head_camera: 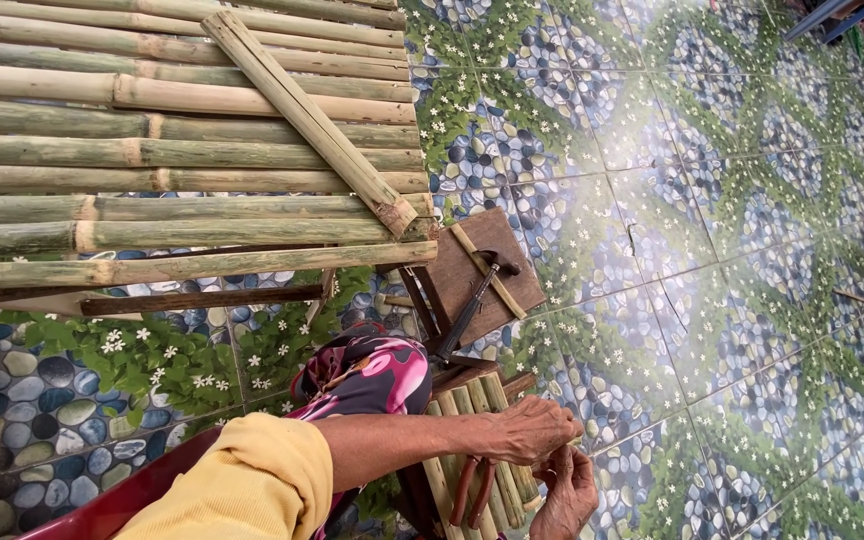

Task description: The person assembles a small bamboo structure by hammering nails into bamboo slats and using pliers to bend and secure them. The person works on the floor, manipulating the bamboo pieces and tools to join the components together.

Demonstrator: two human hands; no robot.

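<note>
1. Hands first: your right hand and left hand meet at the lower edge, fingers pinched together on something too small to tell.
2. Under them lies a small rack of bamboo slats, with red-handled pliers resting on it.
3. Just beyond, a hammer lies on a dark wooden board on the patterned tile floor.
4. Farthest, long bamboo poles form a frame, one split piece laid diagonally across.
</note>
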